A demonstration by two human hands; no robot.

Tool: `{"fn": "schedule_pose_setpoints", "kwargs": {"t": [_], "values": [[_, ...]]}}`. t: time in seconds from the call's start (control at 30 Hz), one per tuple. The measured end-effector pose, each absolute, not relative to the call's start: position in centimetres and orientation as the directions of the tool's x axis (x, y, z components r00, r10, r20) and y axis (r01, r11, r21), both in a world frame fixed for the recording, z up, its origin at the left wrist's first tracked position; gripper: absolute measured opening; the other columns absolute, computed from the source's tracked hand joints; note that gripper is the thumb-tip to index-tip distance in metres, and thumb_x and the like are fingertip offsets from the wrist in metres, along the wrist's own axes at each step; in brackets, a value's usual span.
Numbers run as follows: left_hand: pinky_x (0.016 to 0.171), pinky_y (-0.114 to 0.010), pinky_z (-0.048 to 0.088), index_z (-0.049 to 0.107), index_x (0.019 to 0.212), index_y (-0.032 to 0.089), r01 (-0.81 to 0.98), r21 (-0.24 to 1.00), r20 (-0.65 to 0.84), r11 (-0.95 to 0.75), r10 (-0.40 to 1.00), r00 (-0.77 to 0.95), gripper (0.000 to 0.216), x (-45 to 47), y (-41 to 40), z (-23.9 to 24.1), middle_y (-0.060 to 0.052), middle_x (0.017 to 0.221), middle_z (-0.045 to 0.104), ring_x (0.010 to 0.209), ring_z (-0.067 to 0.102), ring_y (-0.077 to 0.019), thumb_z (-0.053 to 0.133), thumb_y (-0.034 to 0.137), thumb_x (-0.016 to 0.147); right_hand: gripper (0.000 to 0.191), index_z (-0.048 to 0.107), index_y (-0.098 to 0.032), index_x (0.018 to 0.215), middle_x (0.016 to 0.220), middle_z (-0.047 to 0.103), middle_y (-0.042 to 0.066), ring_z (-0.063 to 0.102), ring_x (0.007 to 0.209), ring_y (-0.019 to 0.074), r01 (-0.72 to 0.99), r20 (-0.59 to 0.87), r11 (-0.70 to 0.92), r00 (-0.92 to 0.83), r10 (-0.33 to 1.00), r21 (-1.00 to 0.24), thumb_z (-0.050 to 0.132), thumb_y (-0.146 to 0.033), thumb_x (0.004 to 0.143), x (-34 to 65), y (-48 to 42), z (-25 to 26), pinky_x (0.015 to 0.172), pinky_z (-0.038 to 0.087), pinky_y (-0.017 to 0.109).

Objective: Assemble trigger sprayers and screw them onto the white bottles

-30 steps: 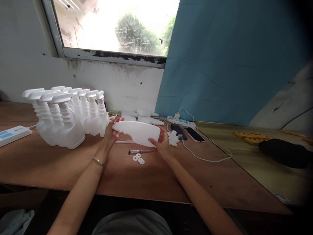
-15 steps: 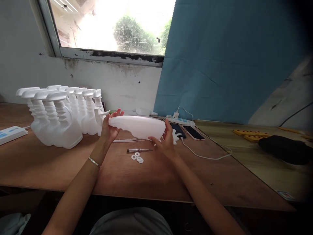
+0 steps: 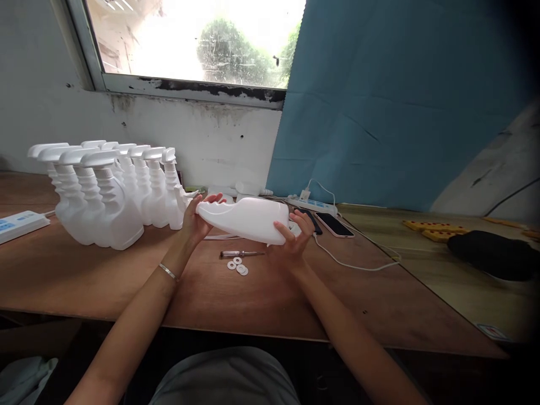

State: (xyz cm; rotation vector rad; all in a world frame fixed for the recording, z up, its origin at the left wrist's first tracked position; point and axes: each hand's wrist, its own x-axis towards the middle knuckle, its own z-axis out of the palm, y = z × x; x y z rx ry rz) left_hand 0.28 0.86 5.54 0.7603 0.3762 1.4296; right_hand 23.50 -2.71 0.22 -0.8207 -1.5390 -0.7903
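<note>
A white plastic spray bottle (image 3: 253, 220) lies sideways in the air above the table, its neck to the left and its base to the right. My left hand (image 3: 200, 218) holds the neck end, with some fingers stretched out behind it. At the base, my right hand (image 3: 295, 233) grips with thumb and fingers partly spread around it. Below the bottle, a small clear-handled screwdriver (image 3: 240, 254) rests on the wood, beside several white ring washers (image 3: 238, 266). Close to my left hand, a white trigger spray head (image 3: 184, 197) is partly hidden.
Several white spray bottles with heads (image 3: 113, 202) stand upright on the left. A power strip (image 3: 23, 225) lies at the left edge, another (image 3: 312, 205) at the back. A phone (image 3: 334, 224) and a white cable (image 3: 354, 266) lie right; a black item (image 3: 491, 254) sits further right.
The bottle has been turned about its long axis, so its grooved grip side now faces up. My right hand's fingers have shifted on the base. The view has tilted slightly.
</note>
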Motion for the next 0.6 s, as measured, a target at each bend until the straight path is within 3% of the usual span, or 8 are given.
{"fn": "schedule_pose_setpoints", "kwargs": {"t": [0.13,0.27,0.4,0.6], "values": [[0.077,-0.034,0.051,0.064,0.085,0.014,-0.702,0.711,0.185,0.021,0.958,0.217,0.031,0.1,0.7,5.6,-0.010,0.101,0.065,0.095,0.060,-0.0245,0.057,0.038,0.067,0.040,0.052,-0.038,0.105,0.116,0.035,0.004,0.035,0.120,0.0317,0.898,0.991,0.440,-0.049,0.121,-0.009,0.065,-0.025,0.070,23.6,-2.9,0.3,0.098,0.028,0.058],[0.063,-0.026,0.052,0.065,0.089,0.013,-0.664,0.743,0.133,0.085,0.953,0.270,0.034,-0.1,1.1,5.2,-0.010,0.096,0.066,0.085,0.063,-0.0201,0.051,0.038,0.072,0.032,0.060,-0.039,0.098,0.118,0.035,0.003,0.026,0.125,0.0343,0.890,0.983,0.455,-0.061,0.174,-0.025,0.067,-0.027,0.069,23.5,-3.4,0.7,0.101,0.021,0.059],[0.067,-0.022,0.052,0.064,0.092,0.014,-0.684,0.729,0.218,-0.014,0.953,0.213,0.031,0.0,1.1,5.2,-0.008,0.098,0.066,0.089,0.061,-0.0177,0.051,0.034,0.072,0.034,0.060,-0.036,0.104,0.130,0.027,0.004,0.022,0.129,0.0347,0.885,0.971,0.461,-0.051,0.233,-0.064,0.064,-0.027,0.072,23.2,-3.6,1.5,0.103,0.023,0.058],[0.077,-0.027,0.051,0.062,0.094,0.018,-0.698,0.706,0.314,-0.118,0.936,0.160,0.030,0.2,0.3,5.7,-0.008,0.103,0.064,0.103,0.057,-0.0213,0.058,0.033,0.068,0.041,0.050,-0.034,0.120,0.143,0.016,0.002,0.022,0.131,0.0296,0.835,0.930,0.535,-0.089,0.357,-0.126,0.049,-0.021,0.081,23.3,-3.3,1.8,0.100,0.034,0.050]]}}
